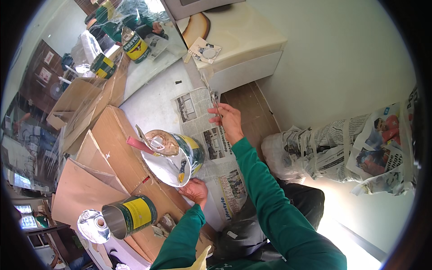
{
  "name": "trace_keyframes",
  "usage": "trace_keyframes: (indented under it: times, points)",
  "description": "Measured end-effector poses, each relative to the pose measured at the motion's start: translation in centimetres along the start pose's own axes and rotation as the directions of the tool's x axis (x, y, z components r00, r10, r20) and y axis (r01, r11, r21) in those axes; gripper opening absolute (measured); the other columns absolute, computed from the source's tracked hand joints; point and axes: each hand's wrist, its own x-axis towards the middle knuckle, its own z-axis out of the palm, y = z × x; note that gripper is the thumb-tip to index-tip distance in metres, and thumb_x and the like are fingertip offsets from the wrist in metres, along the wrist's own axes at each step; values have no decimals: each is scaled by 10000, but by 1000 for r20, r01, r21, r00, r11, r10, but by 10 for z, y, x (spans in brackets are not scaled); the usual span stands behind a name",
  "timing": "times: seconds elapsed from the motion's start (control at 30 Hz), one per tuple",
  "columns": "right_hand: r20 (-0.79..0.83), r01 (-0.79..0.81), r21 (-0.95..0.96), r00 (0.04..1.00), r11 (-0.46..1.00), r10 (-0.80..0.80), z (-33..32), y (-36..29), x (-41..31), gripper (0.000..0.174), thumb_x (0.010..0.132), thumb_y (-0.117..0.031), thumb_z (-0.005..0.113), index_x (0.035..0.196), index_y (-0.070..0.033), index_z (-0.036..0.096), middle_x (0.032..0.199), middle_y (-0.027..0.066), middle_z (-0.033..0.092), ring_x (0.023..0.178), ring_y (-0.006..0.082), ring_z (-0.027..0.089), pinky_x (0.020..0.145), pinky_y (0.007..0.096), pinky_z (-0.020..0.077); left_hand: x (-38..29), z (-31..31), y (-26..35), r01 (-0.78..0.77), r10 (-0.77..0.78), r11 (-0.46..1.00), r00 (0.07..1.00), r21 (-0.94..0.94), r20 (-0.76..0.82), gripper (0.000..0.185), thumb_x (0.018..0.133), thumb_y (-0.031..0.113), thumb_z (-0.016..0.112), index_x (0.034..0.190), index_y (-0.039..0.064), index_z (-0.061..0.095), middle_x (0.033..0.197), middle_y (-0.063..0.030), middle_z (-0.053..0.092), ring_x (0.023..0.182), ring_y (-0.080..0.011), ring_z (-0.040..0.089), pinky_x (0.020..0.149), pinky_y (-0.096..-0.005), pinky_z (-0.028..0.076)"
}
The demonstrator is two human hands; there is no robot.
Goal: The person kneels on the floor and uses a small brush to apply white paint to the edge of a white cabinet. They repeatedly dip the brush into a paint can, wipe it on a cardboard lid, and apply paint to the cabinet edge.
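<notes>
My right hand pinches a thin whitish strip, which runs up to the corner of a white cabinet. Whether it is masking tape or a slim tool is unclear. Low beside a green-and-yellow paint can is my left hand, palm near the white-coated opening; its grip is partly hidden. At the can's mouth sit a stained lid, a pink handle and a small yellow-handled paintbrush. Newspaper sheets cover the white surface under my right hand.
An open metal can lies on cardboard at left, beside a crumpled foil-like piece. A mirror partly draped in plastic stands behind. To the right juts a newspaper-wrapped bundle. A square card rests on the cabinet.
</notes>
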Motion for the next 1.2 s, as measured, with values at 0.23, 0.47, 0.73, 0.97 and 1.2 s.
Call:
trace_keyframes:
  times: [0.23,0.47,0.73,0.97,1.2]
  points:
    - [39,29,27,999,999,-30,-3,-5,-7,268,982,-117,469,1178,17,593,1017,117,713,650,139,638,589,248,451,0,0,2,25,-12,958,999,-287,48,600,901,368,405,1385,14,421,1490,-133,413,1354,-311,352,1082,-454,218]
    - [9,9,10,1000,1000,-9,-4,-3,7,265,981,-115,469,1172,15,598,1012,113,714,644,137,641,584,243,454,-1,15,-2,-1,-1,971,1000,-241,-10,639,886,371,420,1404,0,385,1488,-156,400,1351,-317,352,1077,-444,231]
    - [1,-18,10,1000,1000,18,-14,2,-1,263,981,-114,468,1171,11,600,1008,115,714,646,134,641,581,242,451,-2,5,1,14,-8,955,1000,-296,23,619,894,369,417,1393,3,408,1474,-149,426,1350,-315,353,1072,-445,234]
    - [39,32,11,999,999,-33,-10,-11,3,265,980,-115,466,1172,9,602,1018,111,715,645,127,638,592,238,450,0,10,-1,27,-10,942,999,-333,53,645,873,352,424,1410,-2,380,1502,-181,379,1391,-318,309,1079,-441,220]
    - [-10,-16,-57,1000,998,15,-16,4,13,274,981,-118,464,1182,7,601,1031,109,717,652,128,640,616,244,458,-3,19,-3,49,-32,930,998,-364,52,612,928,385,379,1420,21,384,1512,-134,381,1390,-288,315,1141,-453,148]
